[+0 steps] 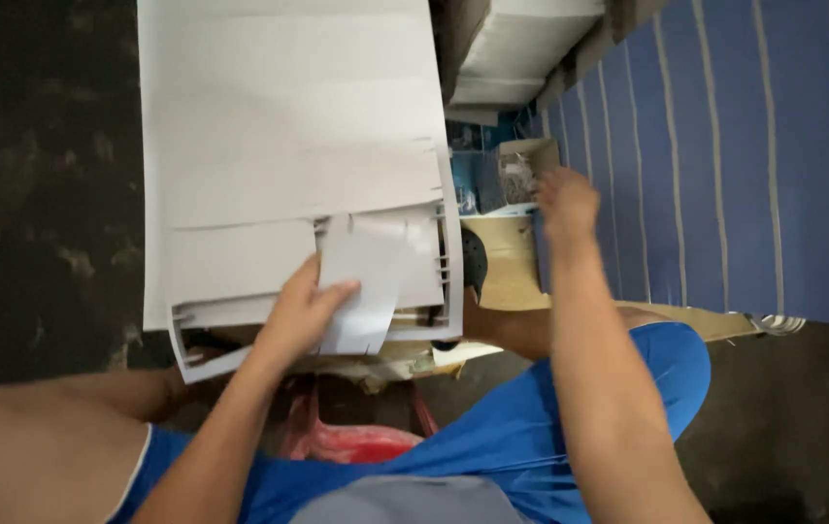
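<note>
the left hand [303, 309] is pinching a small white sheet [366, 281] between thumb and fingers, holding it on top of a big stack of white card sheets [288, 146] lying on the dark floor [36, 194]. the right hand [566, 202] is reaching out over a small cardboard box [521, 160] beside a blue striped mat [715, 155]; i cannot tell whether its fingers are closing on anything.
</note>
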